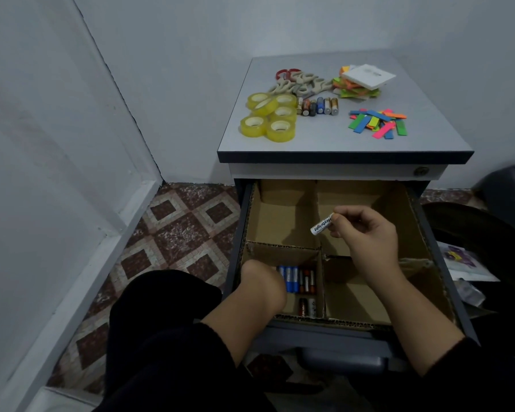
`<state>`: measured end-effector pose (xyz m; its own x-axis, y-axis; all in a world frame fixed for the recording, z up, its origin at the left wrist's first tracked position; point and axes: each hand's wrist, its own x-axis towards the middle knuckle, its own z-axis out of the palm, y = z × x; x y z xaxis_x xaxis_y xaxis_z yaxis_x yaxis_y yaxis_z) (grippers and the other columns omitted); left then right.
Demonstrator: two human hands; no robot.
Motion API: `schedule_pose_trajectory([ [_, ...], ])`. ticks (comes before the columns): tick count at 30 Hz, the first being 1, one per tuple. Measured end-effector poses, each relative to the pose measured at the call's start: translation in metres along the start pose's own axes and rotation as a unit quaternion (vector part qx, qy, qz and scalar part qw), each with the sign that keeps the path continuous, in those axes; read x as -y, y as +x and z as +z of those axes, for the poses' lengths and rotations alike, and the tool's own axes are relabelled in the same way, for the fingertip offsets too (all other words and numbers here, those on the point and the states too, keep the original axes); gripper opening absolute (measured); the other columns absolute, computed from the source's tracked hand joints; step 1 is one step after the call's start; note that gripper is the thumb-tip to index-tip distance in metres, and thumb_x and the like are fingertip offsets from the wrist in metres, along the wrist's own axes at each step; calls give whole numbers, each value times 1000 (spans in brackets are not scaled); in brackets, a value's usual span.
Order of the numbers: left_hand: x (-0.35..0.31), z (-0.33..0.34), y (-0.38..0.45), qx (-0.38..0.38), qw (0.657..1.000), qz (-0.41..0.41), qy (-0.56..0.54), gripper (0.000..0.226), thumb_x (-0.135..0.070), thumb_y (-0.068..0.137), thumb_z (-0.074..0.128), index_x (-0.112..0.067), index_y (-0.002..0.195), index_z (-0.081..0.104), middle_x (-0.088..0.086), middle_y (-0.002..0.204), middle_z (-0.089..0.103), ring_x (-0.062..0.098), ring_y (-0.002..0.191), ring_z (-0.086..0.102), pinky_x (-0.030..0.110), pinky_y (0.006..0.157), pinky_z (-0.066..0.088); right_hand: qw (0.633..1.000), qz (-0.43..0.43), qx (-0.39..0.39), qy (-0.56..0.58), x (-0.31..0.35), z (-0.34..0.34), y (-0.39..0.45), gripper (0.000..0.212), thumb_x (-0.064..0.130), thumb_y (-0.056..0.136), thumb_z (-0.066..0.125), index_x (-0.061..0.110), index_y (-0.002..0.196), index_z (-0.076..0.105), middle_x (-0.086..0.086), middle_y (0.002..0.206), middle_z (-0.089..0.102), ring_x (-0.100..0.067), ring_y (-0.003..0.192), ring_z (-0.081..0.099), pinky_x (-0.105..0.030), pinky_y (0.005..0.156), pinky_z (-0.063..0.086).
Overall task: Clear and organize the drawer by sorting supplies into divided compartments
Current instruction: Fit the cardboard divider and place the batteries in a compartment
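The right hand (366,233) pinches one white battery (321,223) in closed fingers above the open drawer (333,254), whose cardboard dividers make four compartments. The left hand (263,281) dips into the 7 o'clock compartment, its grip hidden, beside roughly eight batteries (299,285). On the desk (309,138) at 12 o'clock: five tape rolls (269,117), about seven batteries (318,106), a heap of scissors (301,83), coloured strips (378,123) and a stack of notes (360,81).

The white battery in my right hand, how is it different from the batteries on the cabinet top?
The white battery is alone, held tilted above the drawer; the batteries on the cabinet top lie grouped in a row. It is white with lettering; they are blue, silver, gold and dark. All are small cylinders.
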<state>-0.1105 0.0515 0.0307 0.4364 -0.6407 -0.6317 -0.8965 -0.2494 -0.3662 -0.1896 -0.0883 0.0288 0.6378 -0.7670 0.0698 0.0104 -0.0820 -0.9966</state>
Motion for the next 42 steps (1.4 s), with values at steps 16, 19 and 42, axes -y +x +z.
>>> schedule_pose_trajectory([
  [16,10,10,3,-127,934,-55,-328,11,-2,90,48,-7,90,58,11,104,63,25,95,61,29,73,44,996,-2,80,-40,10,-3,-7,15,6,82,69,20,85,69,0,88,71,-14,85,69,-29,76,57],
  [19,21,2,-8,-227,872,-107,-419,10,-18,92,50,-17,83,46,4,87,60,20,76,56,30,63,42,955,-87,186,-213,25,-6,-14,13,17,83,70,30,86,68,12,90,66,2,87,61,-17,73,50],
  [42,44,14,-9,-434,653,-207,-585,12,-22,90,57,-16,80,51,-7,61,48,14,60,49,31,58,41,582,-251,454,-626,27,35,-28,19,32,88,58,30,99,73,8,97,67,-14,96,56,-26,76,27],
])
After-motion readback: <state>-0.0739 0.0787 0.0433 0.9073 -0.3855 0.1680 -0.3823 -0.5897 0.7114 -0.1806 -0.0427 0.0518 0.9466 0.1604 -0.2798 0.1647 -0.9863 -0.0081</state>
